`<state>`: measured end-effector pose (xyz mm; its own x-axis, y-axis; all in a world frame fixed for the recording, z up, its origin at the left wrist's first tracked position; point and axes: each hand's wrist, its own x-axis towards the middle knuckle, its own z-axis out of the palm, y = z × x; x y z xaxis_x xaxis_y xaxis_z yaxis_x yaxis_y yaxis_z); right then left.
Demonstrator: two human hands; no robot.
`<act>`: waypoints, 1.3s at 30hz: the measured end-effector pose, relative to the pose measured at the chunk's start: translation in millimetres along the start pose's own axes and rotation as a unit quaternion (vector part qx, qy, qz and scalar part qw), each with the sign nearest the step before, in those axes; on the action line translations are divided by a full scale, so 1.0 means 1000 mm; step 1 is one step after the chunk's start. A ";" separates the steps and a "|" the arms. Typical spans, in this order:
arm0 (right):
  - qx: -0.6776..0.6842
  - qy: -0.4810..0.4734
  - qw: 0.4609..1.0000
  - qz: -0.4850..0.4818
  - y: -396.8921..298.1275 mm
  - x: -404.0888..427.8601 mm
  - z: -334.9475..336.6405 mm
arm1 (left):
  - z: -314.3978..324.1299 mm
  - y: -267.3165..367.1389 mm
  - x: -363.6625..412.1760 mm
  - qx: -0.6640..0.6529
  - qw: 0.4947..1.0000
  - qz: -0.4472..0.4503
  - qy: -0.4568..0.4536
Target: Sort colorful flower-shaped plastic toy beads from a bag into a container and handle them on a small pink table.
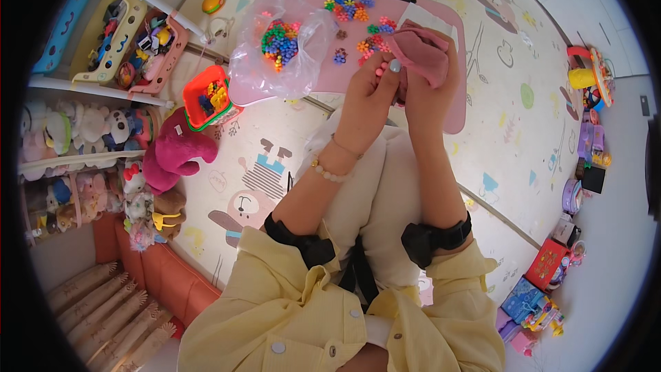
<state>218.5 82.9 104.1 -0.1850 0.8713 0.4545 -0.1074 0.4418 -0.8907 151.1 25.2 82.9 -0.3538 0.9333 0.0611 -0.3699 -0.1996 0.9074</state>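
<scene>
Above the right part of a pink folding table [333,76], my left hand [367,94] pinches a small pink knobbed toy piece [381,68] between thumb and fingers. A dusty-pink cloth [421,54] is gripped in my right hand [424,101], close against the left fingertips. The cloth hides part of the right fingers. Under and beside my hands lie red and orange knobbed pieces [373,44]. A mixed-colour group [348,8] lies near the far edge. To the left, a clear plastic bag [315,23] contains several green, blue and orange pieces [281,44].
A white sheet [413,14] lies partly beneath the cloth. Left of the table stands a red-and-green basket [199,98] with small toys, near a magenta plush toy [175,147]. Shelves [82,157] of plush toys line the left. More toys [591,139] line the right wall.
</scene>
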 end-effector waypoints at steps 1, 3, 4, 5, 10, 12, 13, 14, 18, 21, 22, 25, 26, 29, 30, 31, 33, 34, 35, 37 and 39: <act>0.023 0.007 0.999 0.030 -0.004 0.000 0.000 | -0.001 0.000 0.000 0.024 1.000 0.010 -0.001; 0.047 0.013 0.997 0.058 -0.004 0.001 0.001 | -0.002 0.001 0.001 0.035 0.999 0.017 0.001; 0.047 0.021 0.997 0.050 0.002 0.002 0.000 | -0.002 0.001 0.001 0.046 0.999 0.024 0.001; 0.047 0.029 0.998 0.041 0.009 0.004 0.000 | -0.001 0.001 0.001 0.046 0.999 0.025 0.002; 0.098 0.083 0.989 0.079 0.030 0.009 -0.020 | -0.019 0.002 0.008 0.102 0.984 0.057 0.137; 0.140 0.084 0.982 0.091 0.030 0.008 -0.028 | -0.063 0.002 0.024 0.185 0.958 0.104 0.192; 0.143 0.085 0.982 0.091 0.024 0.009 -0.027 | -0.088 0.007 0.036 0.280 0.929 0.111 0.215; 0.152 0.087 0.978 0.116 0.017 0.009 -0.025 | -0.123 0.008 0.049 0.379 0.892 0.094 0.226; 0.114 0.099 0.982 0.112 0.026 0.007 -0.022 | -0.206 -0.018 0.090 0.522 0.806 0.081 0.266; 0.097 0.091 0.980 0.145 0.027 0.007 -0.022 | -0.220 -0.028 0.102 0.596 0.768 0.010 0.236; 0.097 0.091 0.980 0.145 0.027 0.007 -0.021 | -0.222 -0.029 0.103 0.619 0.752 -0.023 0.227; 0.097 0.073 0.983 0.141 0.031 0.009 -0.023 | -0.213 -0.025 0.099 0.532 0.795 0.096 0.274; 0.081 0.075 0.986 0.122 0.032 0.009 -0.024 | -0.207 -0.023 0.100 0.532 0.796 0.095 0.274; 0.071 0.064 0.988 0.121 0.034 0.010 -0.023 | -0.163 -0.006 0.097 0.093 0.981 0.006 0.169; 0.075 0.054 0.987 0.134 0.033 0.011 -0.025 | -0.132 0.003 0.087 -0.081 0.991 -0.054 0.097; 0.073 0.055 0.987 0.133 0.033 0.011 -0.027 | -0.105 0.002 0.080 -0.102 0.992 -0.051 0.046; 0.082 0.000 0.993 0.085 0.032 0.009 -0.021 | -0.058 0.005 0.064 -0.144 0.987 -0.069 0.002; 0.084 -0.001 0.993 0.086 0.026 0.005 -0.015 | -0.040 0.005 0.056 -0.170 0.981 -0.093 0.006; 0.020 -0.031 0.997 0.065 0.016 0.001 -0.011 | -0.027 0.004 0.049 -0.171 0.981 -0.094 0.005; -0.045 -0.058 0.996 0.043 0.011 -0.001 -0.010 | -0.005 0.002 0.038 -0.298 0.947 -0.108 0.047; -0.013 -0.060 0.998 0.026 0.015 -0.001 -0.010 | -0.002 -0.008 0.034 -0.293 0.950 -0.085 0.064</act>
<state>227.2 91.3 90.2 -0.3053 0.8623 0.4040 -0.0689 0.4031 -0.9125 140.0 58.0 76.8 -0.3338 0.9305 -0.1510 -0.8328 -0.2161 0.5096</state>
